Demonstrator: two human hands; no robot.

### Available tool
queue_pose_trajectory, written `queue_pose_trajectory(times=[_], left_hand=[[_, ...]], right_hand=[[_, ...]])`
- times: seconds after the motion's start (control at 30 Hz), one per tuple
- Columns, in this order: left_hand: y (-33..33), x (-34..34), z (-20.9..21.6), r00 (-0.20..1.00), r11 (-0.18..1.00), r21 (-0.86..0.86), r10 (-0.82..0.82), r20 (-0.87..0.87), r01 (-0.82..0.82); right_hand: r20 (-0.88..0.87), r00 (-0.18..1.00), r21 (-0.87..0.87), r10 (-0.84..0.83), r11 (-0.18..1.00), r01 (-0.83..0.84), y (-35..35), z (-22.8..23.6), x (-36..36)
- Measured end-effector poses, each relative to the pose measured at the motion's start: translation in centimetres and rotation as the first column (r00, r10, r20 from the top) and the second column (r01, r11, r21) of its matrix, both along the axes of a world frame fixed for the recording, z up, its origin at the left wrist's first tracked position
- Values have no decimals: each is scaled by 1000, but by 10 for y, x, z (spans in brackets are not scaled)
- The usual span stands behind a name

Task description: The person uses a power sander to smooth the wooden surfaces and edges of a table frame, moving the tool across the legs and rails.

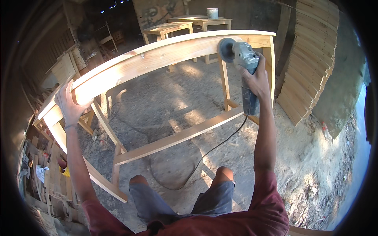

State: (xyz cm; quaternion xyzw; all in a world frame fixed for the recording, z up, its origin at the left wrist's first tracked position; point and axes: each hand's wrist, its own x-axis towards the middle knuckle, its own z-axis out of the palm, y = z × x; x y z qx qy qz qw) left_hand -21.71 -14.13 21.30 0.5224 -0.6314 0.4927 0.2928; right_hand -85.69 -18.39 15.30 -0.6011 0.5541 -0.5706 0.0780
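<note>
In front of me stands a pale wooden table (pixel 157 58), with its long apron and lower stretcher bar facing me. My left hand (pixel 72 105) grips its left end, fingers over the top edge and thumb spread against the apron. An angle grinder (pixel 249 88) is in my right hand (pixel 258 78), which wraps round its dark body. The round disc (pixel 226 50) meets the apron near the right end; I cannot tell whether it is spinning. From the grinder's lower end a black cord (pixel 212 148) hangs and loops across the floor.
Small wooden tables (pixel 167 27) stand behind, one carrying a metal can (pixel 212 13). At right, a slatted wood panel (pixel 309 63) leans upright. Wood offcuts (pixel 51 173) lie heaped at left. The dusty floor (pixel 165 92) has sunlit patches, and my knees are below the stretcher.
</note>
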Motion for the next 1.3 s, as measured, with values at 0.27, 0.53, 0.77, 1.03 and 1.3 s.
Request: queue_pose_trajectory(times=[0.27,0.53,0.77,1.03,1.3], left_hand=[[2,-6,1,1000,1000,5,5,17,-5],[1,-5,-2,1000,1000,-25,-6,-1,6],[1,-10,-2,998,998,-56,-34,54,37],[-3,6,-5,998,997,-82,-8,63,13],[-8,-18,3,978,976,-77,-206,-44,202]], right_hand=[[-194,976,-119,97,985,-121,18,3,77],[-298,943,-96,147,979,-183,40,13,144],[-160,987,-143,19,989,-42,29,0,103],[4,996,-84,-86,993,86,-6,-10,-8],[-45,999,-75,17,997,-21,-33,-15,-92]])
